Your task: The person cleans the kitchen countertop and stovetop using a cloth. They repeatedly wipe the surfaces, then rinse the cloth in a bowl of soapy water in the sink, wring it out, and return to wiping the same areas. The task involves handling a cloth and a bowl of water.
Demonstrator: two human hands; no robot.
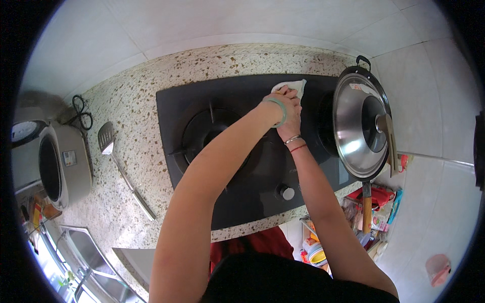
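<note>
White cloth (293, 86) lies bunched at the black glass hob's (252, 202) back edge, pressed under the stacked left hand (283, 101) and right hand (292, 118); a wider sweep could knock the lidded wok (361, 126) just beside

Stuff around my hob, speckled counter + white tiles

Left of me: rice cooker (60, 169) w/ lid up, black scissors (81, 112) by the wall, metal spatula (121, 169) lying flat on the granite counter (136, 106). Sink (96, 262) at lower left. Front knob (287, 192) near counter edge; left burner (207, 134) bare. Right: wok w/ steel-and-glass lid (361, 129), wooden handle (367, 207) pointing at me. Below that, a cluttered shelf (374, 222) of packets, and a pink thing (437, 267) on the floor, too blurry to ID.
</note>
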